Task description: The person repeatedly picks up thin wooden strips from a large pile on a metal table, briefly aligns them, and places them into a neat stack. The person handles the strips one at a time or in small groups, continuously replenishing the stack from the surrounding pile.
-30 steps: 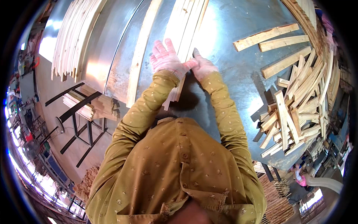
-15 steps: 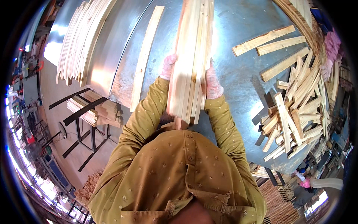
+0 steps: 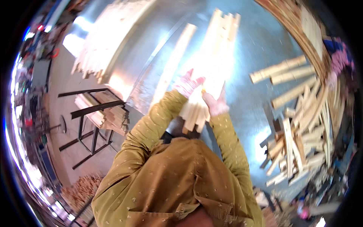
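A bundle of long pale wooden strips (image 3: 223,34) lies on the metal table in front of me, pointing away from my body. Its near ends (image 3: 194,115) are uneven, and glare washes out its middle. My left hand (image 3: 186,84), in a pinkish-white glove, is at the left edge of the strips with fingers and thumb spread. At their right edge is my right hand (image 3: 216,104), gloved alike, with its thumb apart from the fingers. Both hands are slightly blurred; whether they press on the wood is unclear. A single strip (image 3: 174,64) lies apart, left of the bundle.
More strips are stacked in a row (image 3: 113,34) at the far left. A jumbled heap of short pieces (image 3: 302,140) covers the table's right side, with a few loose pieces (image 3: 278,69) beyond it. A black metal stand (image 3: 92,111) is at left. Another person's pink-gloved hand (image 3: 332,77) shows far right.
The bundle has gone from upright between my hands to lying lower on the table, its strips spread a little. My hands have loosened and come closer together. The whole view has shifted and tilted.
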Motion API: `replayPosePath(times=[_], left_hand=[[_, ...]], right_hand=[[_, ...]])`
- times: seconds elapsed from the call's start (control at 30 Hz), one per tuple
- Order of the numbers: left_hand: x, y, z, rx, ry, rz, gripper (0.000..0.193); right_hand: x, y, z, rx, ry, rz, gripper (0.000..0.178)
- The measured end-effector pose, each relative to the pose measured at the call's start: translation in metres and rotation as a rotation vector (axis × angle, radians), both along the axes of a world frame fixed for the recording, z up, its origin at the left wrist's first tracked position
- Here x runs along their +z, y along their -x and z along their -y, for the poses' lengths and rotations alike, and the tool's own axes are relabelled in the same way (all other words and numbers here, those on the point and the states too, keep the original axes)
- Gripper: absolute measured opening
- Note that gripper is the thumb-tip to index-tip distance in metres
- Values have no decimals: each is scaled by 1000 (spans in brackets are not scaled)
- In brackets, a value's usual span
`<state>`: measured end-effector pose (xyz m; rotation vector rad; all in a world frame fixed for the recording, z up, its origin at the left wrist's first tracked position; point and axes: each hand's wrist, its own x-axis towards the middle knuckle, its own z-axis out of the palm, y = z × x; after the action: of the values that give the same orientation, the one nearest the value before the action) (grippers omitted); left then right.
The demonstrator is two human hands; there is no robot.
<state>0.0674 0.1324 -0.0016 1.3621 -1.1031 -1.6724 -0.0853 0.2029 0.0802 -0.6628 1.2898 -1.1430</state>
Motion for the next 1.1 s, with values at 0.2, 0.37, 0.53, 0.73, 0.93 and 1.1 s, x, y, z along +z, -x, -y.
replayPosePath(times=[0.2,0.37,0.53,0.73,0.93,1.1], left_hand=[[93,-78,40,42,-57,-259,79],[39,-201,84,53,34,309,81],[109,-284,113,-276,-202,1058,55],[111,-336,84,-381,228,1326,86],[77,-255,130,-844,121,1442,67],[64,-210,63,-577,410,612,48]], right_hand=[[3,-86,44,-95,76,149,108],[-22,-188,101,157,94,13,101],[-19,-282,137,610,-218,-619,104],[-78,-329,156,679,-305,-15,31],[-61,-90,89,142,165,-966,53],[-38,135,56,-470,-175,-1905,58]])
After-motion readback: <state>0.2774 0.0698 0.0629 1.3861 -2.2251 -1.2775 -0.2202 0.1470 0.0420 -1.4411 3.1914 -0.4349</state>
